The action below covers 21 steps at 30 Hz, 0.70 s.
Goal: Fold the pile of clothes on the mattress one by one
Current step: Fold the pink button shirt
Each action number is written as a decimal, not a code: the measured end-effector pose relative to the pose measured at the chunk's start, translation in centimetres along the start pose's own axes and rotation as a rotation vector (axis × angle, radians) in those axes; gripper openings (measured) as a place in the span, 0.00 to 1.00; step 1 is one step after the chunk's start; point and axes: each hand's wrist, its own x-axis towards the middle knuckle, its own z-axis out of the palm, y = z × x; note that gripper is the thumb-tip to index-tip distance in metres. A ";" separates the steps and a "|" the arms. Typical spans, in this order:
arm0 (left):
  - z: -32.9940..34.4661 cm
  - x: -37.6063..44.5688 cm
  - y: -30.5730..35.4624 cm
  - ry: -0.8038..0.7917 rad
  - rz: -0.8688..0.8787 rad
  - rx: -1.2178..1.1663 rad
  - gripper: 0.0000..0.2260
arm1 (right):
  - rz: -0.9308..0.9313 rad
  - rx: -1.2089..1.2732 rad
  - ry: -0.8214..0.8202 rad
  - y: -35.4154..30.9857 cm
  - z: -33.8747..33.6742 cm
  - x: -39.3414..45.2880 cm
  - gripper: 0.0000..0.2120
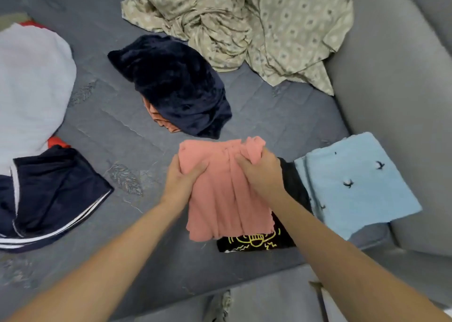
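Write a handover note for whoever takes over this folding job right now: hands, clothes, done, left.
Left hand and right hand both grip the top edge of the salmon-pink ribbed garment, which overlaps a folded black T-shirt with yellow print near the grey mattress's front edge.
Done: the light blue bird-print cloth lies folded at right, beside the black T-shirt.
Left: finish the pink garment; then the dark navy fleece heap, beige patterned fabric, white garment and navy white-striped shorts all look unfolded.
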 end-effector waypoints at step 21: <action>15.7 -3.2 -15.7 -0.292 0.558 1.318 0.28 | -0.737 -0.658 -0.088 21.8 1.5 1.7 0.27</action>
